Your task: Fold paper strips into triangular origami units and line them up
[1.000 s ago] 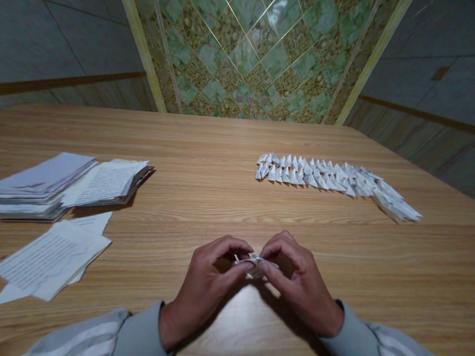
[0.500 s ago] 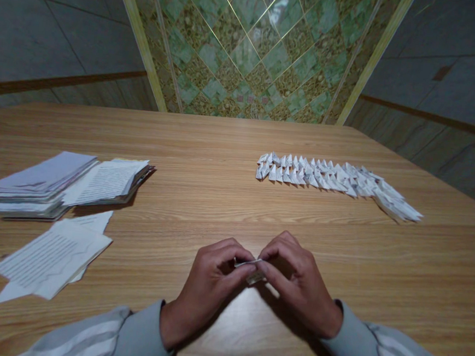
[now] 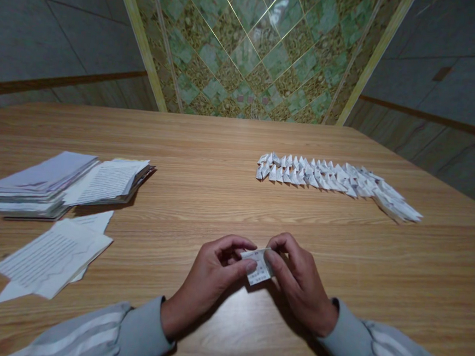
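A small folded piece of printed paper (image 3: 259,270) is held up between both hands just above the table. My left hand (image 3: 216,269) pinches its left side, with the thumb flat on the near face. Gripping the right edge, my right hand (image 3: 297,279) has its thumb in front and its fingers behind. The paper's printed face is turned toward me, and its back is hidden. Beyond the hands to the right lies a long double row of folded white paper pieces (image 3: 311,175), standing up in points and trailing off flat at the right end.
On the left of the wooden table (image 3: 186,196) stands a stack of paper (image 3: 46,176), with a pile of printed sheets (image 3: 109,181) against it. Nearer me lie several loose printed sheets (image 3: 54,254). A green tiled wall (image 3: 247,52) rises behind the table.
The folded paper has been tilted so its printed face shows, where before it was nearly edge-on. My hands have drawn slightly apart, both still holding it.
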A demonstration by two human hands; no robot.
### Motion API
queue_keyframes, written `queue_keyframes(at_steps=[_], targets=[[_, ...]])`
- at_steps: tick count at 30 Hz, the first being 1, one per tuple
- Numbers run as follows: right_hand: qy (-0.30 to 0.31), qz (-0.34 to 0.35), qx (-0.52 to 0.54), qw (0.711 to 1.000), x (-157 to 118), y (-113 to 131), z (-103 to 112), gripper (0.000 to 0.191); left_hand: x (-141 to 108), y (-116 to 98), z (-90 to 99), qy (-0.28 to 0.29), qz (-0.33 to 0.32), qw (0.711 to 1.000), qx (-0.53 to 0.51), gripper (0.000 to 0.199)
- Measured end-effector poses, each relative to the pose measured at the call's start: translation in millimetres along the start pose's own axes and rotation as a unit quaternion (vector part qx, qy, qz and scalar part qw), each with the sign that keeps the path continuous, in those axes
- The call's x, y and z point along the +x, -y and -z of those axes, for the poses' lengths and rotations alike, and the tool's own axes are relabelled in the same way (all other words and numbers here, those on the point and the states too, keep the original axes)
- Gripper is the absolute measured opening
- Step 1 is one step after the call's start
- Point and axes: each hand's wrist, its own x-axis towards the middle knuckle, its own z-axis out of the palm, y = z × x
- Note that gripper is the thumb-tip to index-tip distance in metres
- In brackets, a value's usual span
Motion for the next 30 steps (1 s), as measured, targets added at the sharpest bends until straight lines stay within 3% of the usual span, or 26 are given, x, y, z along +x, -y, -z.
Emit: queue_keyframes(at_steps=[7, 12, 18, 21, 25, 30], targets=[[-0.048, 0.030, -0.016, 0.998, 1.2, -3.6, 2.5, 0.013, 1.2, -4.5, -0.6, -0.004, 0.021, 0.999, -0.036, 0.020], [-0.046, 0.040, -0.026, 0.998, 2.3, -5.0, 3.1, 0.015, 0.5, -4.4, 0.1, -0.004, 0.010, 1.000, -0.008, 0.014], [-0.046, 0.019, -0.027, 0.998, 2.1, -4.7, 1.9, 0.015, -0.5, -2.1, 1.3, 0.001, -0.001, 1.000, -0.006, 0.020], [-0.046, -0.005, -0.018, 0.999, 2.6, -5.9, 0.8, 0.016, 1.2, -1.9, 0.6, 0.013, 0.031, 0.998, -0.045, 0.026], [-0.055, -0.034, 0.021, 0.998, 3.1, -6.4, -1.2, 0.016, 1.8, -2.0, -3.7, 0.068, 0.071, 0.991, -0.088, 0.034], [-0.062, -0.063, 0.033, 0.996, 0.2, -5.8, -5.5, 0.018, -2.7, 2.9, -8.9, 0.099, 0.112, 0.987, -0.063, 0.032]])
